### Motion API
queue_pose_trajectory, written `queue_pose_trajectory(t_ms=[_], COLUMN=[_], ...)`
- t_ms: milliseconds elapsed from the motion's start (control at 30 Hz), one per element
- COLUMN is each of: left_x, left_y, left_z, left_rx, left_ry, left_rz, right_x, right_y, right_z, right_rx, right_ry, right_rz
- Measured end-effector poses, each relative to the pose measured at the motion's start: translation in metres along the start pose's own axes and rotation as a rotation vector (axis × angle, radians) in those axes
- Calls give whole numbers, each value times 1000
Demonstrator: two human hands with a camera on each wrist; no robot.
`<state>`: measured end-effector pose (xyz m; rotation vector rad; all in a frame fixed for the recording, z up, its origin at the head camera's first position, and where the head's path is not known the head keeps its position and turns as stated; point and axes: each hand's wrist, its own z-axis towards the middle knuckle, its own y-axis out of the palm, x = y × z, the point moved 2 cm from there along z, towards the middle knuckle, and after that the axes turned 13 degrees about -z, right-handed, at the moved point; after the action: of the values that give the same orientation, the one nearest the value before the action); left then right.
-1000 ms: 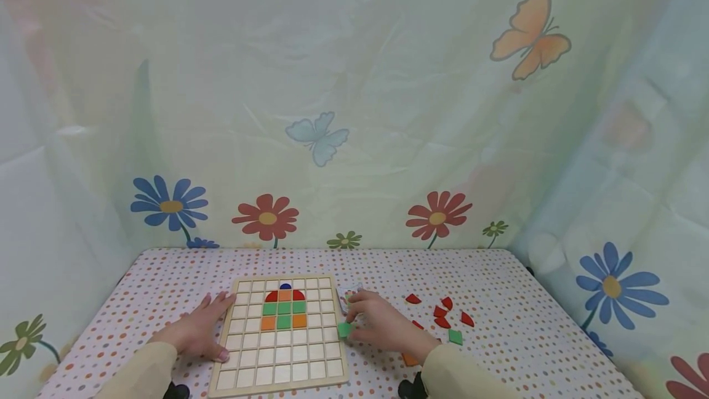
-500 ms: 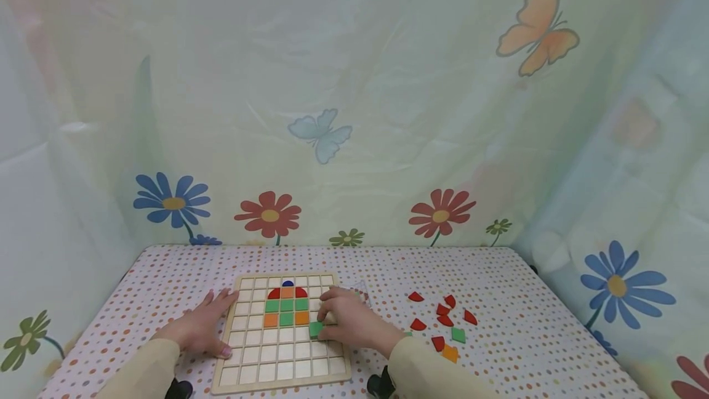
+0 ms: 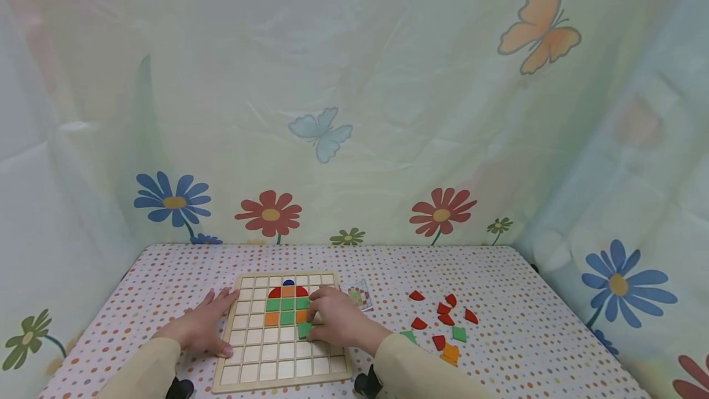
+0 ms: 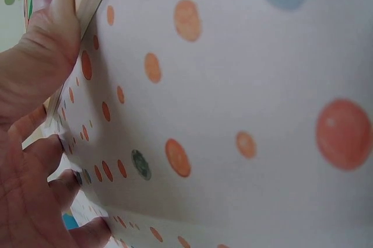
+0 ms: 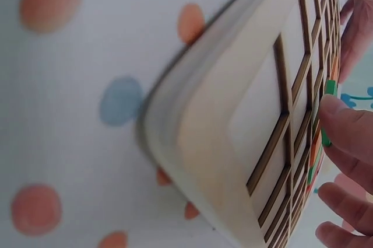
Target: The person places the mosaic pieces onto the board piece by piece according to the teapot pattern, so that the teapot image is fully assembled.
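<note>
In the head view a wooden grid board lies on the table, with a pattern of green, orange, red and blue pieces set in its upper middle cells. My right hand is over the board and pinches a green square tile between thumb and fingers. That tile is just below the lowest row of pieces, on the right side; the right wrist view shows the tile tilted on edge. With fingers spread, my left hand rests at the board's left edge. Its thumb touches the frame in the left wrist view.
Right of the board lies a small card with a printed pattern. Farther right are several loose red quarter-round pieces, green squares and orange pieces. A printed cloth backdrop stands behind the dotted table.
My right hand has carried the green tile leftward from beside the board to below the pattern, uncovering the card and loose pieces. My left hand has stayed at the board's edge.
</note>
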<state>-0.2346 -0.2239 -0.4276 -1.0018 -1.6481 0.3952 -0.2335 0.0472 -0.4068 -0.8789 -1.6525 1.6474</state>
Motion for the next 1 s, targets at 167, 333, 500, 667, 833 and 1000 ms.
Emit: queue_pose_trajectory(t_ms=[167, 333, 500, 667, 833, 1000], left_x=[-1, 1, -1, -7, -2, 3], left_y=[-1, -1, 0, 1, 0, 0], left_z=[1, 1, 3, 6, 2, -2], left_rx=[-6, -1, -2, -8, 0, 1], left_ry=[-16, -1, -6, -17, 6, 1], left_rz=[-11, -5, -18, -40, -14, -7], right_x=[-2, -3, -3, -4, -4, -3], right_y=[0, 2, 3, 2, 1, 2], right_z=[1, 2, 2, 3, 3, 2], right_rx=[8, 20, 28, 28, 19, 4], right_ry=[-5, -3, -1, -6, -8, -7], right_rz=[-19, -32, -42, -48, -43, -21])
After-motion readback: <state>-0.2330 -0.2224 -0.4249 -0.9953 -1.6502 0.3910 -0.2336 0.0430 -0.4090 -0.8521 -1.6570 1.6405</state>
